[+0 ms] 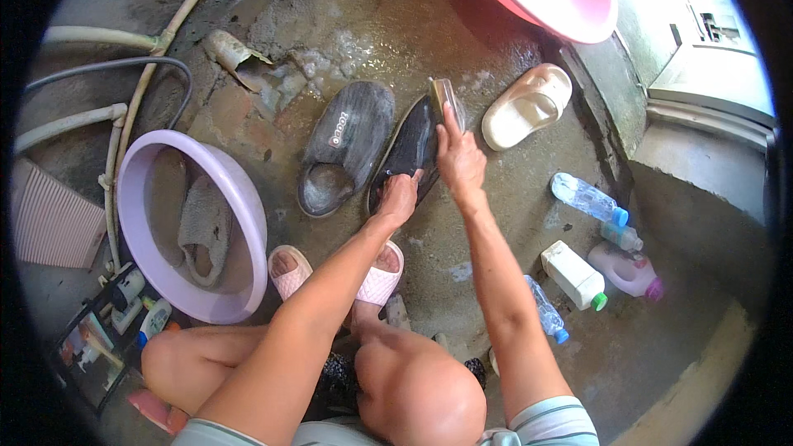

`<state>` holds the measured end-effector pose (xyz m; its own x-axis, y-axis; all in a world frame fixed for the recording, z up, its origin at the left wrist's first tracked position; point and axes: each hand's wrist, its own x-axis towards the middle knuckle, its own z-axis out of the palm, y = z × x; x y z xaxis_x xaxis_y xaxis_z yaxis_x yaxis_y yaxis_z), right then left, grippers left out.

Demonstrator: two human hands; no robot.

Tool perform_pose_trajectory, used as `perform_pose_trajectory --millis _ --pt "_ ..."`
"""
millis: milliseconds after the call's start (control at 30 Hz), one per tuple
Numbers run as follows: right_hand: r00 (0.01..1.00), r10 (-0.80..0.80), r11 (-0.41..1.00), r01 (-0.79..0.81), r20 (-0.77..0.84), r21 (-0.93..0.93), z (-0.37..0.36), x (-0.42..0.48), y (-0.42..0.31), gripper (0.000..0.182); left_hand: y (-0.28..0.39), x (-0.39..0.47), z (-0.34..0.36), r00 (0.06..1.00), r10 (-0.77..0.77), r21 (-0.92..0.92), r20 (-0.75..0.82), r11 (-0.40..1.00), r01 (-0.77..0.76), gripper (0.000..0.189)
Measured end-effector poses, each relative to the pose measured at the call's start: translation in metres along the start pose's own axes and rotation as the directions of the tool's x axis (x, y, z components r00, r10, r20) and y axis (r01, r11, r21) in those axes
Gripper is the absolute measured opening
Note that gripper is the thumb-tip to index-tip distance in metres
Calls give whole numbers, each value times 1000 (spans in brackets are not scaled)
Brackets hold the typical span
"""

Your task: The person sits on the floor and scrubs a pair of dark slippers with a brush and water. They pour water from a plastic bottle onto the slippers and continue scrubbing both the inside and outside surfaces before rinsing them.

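Note:
My left hand (398,198) grips the foot-opening end of a wet dark slipper (410,142), which is tilted on its side on the concrete floor. In my right hand (461,155) is a scrubbing brush (447,99) with a pale, shiny back, its index finger stretched along it. The brush lies against the slipper's right side; its bristles are mostly hidden. Left of these, a matching dark slipper (350,136) with a pale lettered badge rests upright on the floor. A cream slipper (526,108) lies to the right, apart from my hands.
A lilac basin (259,229) at left holds grey slippers (207,229) in water. A pink basin (604,12) stands at the top right. Plastic bottles (585,198) and a white jug (570,272) lie at right. Pipes (139,111) run along the left; a broken pipe piece (229,52) lies near suds.

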<state>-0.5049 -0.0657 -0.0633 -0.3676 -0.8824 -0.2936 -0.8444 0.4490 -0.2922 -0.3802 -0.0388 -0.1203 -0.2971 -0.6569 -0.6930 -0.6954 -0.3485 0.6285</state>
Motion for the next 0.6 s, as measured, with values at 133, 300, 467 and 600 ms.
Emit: perform_pose_trajectory --millis 133,300,467,600 --pt "985 -162 973 150 61 173 19 -67 -23 53 -62 16 35 974 -69 -349 -217 937 -11 57" --pt "948 -270 959 280 168 -37 -19 -11 0 43 0 -1 3 970 174 249 -172 960 -128 28" --pt "980 -146 988 136 138 77 10 -56 -23 48 -21 -11 7 970 12 -53 -242 998 -25 31" --pt "864 -486 845 503 131 -180 4 -18 21 52 -14 -3 9 991 119 396 -67 914 -83 25"
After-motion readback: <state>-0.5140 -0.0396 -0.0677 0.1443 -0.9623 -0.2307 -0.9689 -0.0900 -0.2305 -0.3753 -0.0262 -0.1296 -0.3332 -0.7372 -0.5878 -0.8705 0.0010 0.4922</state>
